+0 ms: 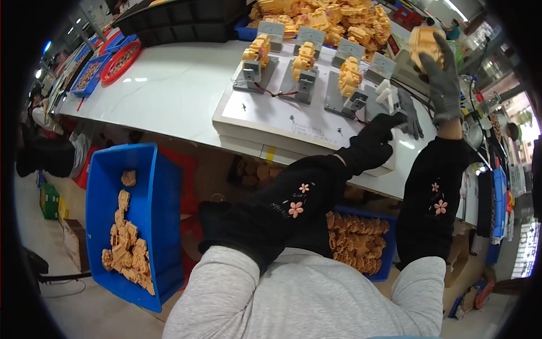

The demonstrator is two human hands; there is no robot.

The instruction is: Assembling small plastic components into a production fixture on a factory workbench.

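My right hand [445, 90], in a grey glove, is raised at the right and grips a yellow plastic part [424, 46]. My left hand [370, 146], in a black glove, is at the front right of a white board [271, 116], its index finger stretched toward a fixture with a bare white holder [385, 93]; nothing shows in it. Beside that holder is a grey glove-like shape [410, 116], blurred. Three grey fixtures on the board carry yellow parts [257, 51], [304, 61], [350, 76]. Small dial meters [309, 37] stand behind them.
A heap of yellow parts [333, 20] lies beyond the meters, beside a black crate [180, 22]. Blue bins with parts stand low at left [164, 226] and below the table [388, 248]. A red tray [121, 62] is on the far left of the table. Thin wires cross the board.
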